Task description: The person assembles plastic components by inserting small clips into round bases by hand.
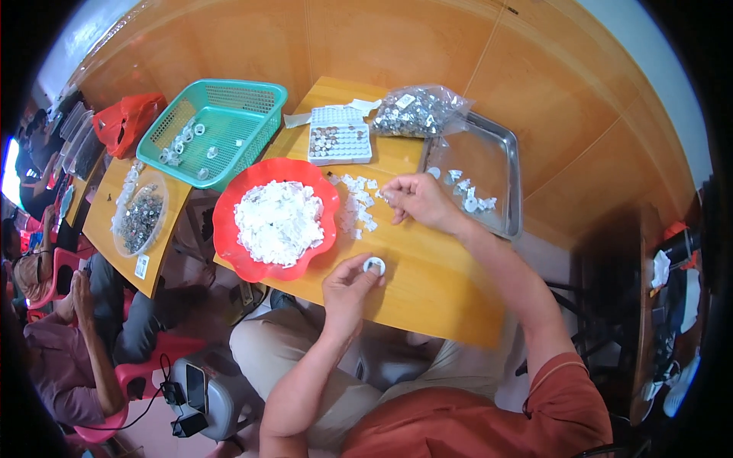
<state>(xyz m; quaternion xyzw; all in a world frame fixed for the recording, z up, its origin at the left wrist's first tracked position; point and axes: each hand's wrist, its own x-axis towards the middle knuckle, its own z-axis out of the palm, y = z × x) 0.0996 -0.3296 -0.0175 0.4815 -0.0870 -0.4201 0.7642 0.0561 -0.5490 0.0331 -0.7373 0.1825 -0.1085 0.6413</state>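
My left hand [347,294] is closed over the table's near edge, thumb and fingers gripping a round white plastic part [374,265] with a dark centre. My right hand [418,200] hovers farther up the table, fingertips pinched together. Whatever lies between them is too small to make out. Beside those fingertips, small white flat pieces [357,206] are scattered on the wooden table [450,282]. Left of them stands a red scalloped bowl [223,229], heaped with similar white pieces [279,221].
A metal tray [513,183] with white parts lies right of my right hand. Behind are a clear bag of metallic parts [420,111] and a white compartment tray [340,136]. At left stand a green basket [259,126] and a tub of metal parts [139,220]. Another person [72,359] sits left.
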